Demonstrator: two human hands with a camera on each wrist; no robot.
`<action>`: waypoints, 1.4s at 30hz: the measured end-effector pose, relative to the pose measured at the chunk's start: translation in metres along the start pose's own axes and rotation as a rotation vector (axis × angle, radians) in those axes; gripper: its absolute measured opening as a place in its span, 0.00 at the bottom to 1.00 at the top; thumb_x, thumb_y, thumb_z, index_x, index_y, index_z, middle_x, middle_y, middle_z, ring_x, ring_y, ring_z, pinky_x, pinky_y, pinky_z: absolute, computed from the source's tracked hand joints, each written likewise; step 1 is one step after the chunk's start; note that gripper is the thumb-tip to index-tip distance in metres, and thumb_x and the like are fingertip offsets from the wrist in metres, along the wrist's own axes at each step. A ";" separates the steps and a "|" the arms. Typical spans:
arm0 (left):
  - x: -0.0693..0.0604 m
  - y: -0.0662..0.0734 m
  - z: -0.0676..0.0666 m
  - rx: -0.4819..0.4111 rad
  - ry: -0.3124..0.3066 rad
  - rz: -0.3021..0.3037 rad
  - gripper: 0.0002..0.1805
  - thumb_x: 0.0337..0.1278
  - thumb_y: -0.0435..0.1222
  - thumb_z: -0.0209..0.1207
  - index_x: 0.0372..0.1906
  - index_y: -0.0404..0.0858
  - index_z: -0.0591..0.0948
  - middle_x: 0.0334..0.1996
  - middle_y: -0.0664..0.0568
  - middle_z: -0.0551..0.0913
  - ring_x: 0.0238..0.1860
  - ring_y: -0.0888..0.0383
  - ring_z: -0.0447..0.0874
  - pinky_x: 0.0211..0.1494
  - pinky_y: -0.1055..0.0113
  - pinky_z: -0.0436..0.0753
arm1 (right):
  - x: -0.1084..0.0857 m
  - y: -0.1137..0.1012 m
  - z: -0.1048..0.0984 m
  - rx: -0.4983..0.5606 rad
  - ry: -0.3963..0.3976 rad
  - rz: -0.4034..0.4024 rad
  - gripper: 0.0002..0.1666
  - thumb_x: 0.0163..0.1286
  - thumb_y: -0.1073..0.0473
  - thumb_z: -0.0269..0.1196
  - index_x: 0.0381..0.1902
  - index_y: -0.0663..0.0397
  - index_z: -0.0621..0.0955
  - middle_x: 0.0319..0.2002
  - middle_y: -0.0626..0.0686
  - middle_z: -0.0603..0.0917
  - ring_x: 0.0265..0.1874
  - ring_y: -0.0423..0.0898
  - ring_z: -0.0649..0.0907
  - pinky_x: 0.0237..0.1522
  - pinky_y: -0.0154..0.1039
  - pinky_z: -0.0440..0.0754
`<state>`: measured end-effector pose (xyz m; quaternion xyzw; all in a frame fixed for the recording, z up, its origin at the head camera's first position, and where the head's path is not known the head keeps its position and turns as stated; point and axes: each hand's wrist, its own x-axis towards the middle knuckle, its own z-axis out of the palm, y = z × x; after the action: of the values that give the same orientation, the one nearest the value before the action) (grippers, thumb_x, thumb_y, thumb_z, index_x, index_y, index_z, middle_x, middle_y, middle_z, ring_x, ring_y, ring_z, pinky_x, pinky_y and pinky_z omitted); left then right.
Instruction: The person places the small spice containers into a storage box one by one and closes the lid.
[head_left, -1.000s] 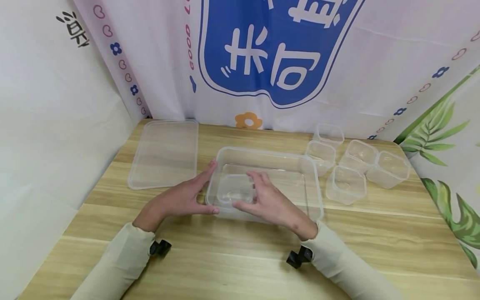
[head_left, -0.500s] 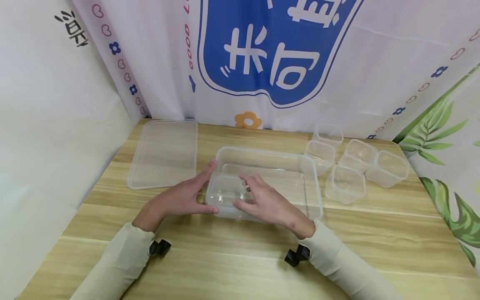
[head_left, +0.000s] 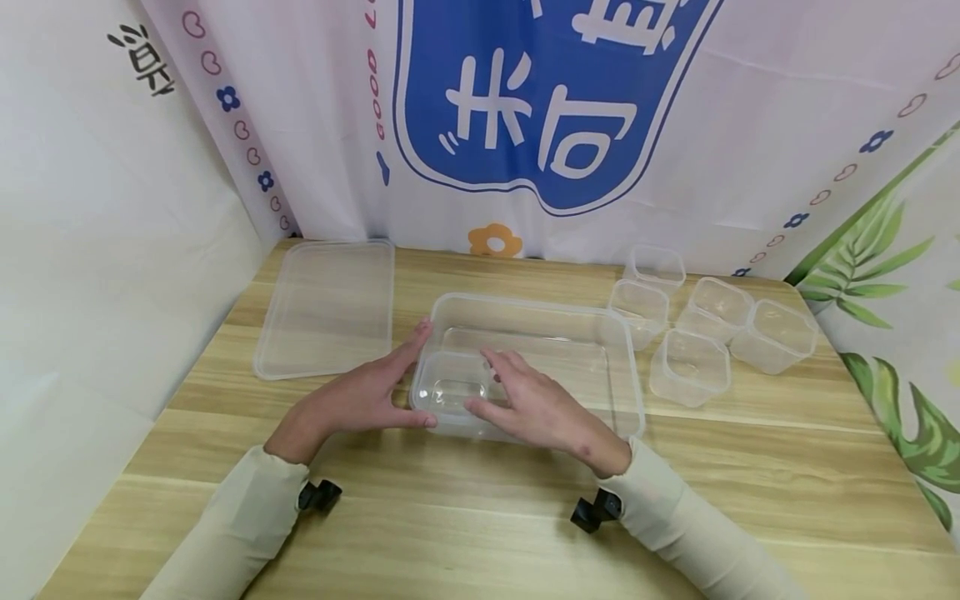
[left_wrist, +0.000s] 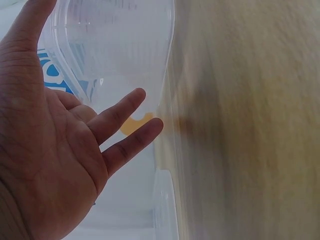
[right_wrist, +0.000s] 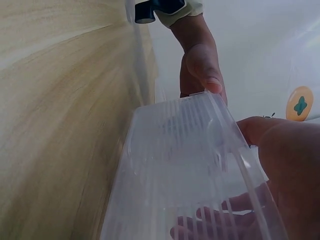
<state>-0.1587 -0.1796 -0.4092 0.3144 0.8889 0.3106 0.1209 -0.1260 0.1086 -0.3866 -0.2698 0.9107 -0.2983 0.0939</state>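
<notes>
A large clear plastic container (head_left: 525, 322) stands on the table in the middle of the head view. Inside it, a small clear tub (head_left: 454, 375) sits at the left end. My left hand (head_left: 358, 396) spans the container's left end, thumb at the near rim and extended fingers along the far side; the left wrist view shows two fingers straight. Over the container reaches my right hand (head_left: 536, 404), its thumb and bent forefinger at the tub's right edge. Seen through the wall in the right wrist view, the right hand's other fingers (right_wrist: 220, 222) are loosely bent.
Several more small clear tubs (head_left: 690, 368) stand together at the right on the wooden table (head_left: 450, 525). A flat clear lid (head_left: 330, 308) lies at the back left. Behind hangs a printed cloth (head_left: 300, 100). Each wrist carries a small black camera (head_left: 597, 510).
The small tub has shifted left and toward the near side, into the container's left end. My right hand has moved slightly left with it. The left hand stays where it was.
</notes>
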 end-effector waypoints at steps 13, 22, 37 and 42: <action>0.000 0.000 -0.001 -0.010 0.008 -0.005 0.72 0.49 0.68 0.70 0.84 0.50 0.34 0.83 0.53 0.38 0.76 0.46 0.58 0.71 0.46 0.67 | -0.017 0.001 -0.024 -0.040 0.164 -0.028 0.44 0.76 0.35 0.60 0.79 0.52 0.64 0.69 0.53 0.74 0.64 0.52 0.77 0.60 0.56 0.77; -0.003 0.002 -0.002 0.003 -0.004 -0.015 0.71 0.50 0.69 0.68 0.84 0.51 0.32 0.83 0.54 0.34 0.78 0.45 0.53 0.74 0.46 0.63 | -0.042 0.017 -0.058 -0.058 0.264 -0.010 0.41 0.77 0.37 0.59 0.78 0.51 0.66 0.69 0.53 0.74 0.64 0.53 0.76 0.60 0.59 0.77; -0.001 0.002 -0.001 0.028 -0.005 -0.019 0.71 0.49 0.72 0.66 0.84 0.52 0.33 0.83 0.56 0.34 0.78 0.46 0.52 0.74 0.47 0.63 | -0.094 0.076 -0.099 -0.108 0.443 0.068 0.34 0.75 0.55 0.66 0.72 0.63 0.71 0.65 0.65 0.75 0.61 0.64 0.75 0.52 0.65 0.76; -0.001 0.003 -0.001 0.027 -0.006 -0.022 0.71 0.48 0.73 0.65 0.84 0.52 0.33 0.83 0.56 0.34 0.78 0.46 0.52 0.74 0.46 0.63 | -0.109 0.091 -0.105 -0.095 0.432 0.140 0.35 0.75 0.54 0.65 0.73 0.63 0.70 0.67 0.67 0.72 0.63 0.67 0.73 0.56 0.68 0.71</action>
<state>-0.1570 -0.1791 -0.4065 0.3073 0.8959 0.2965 0.1227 -0.1089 0.2812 -0.3551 -0.1398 0.9391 -0.2988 -0.0957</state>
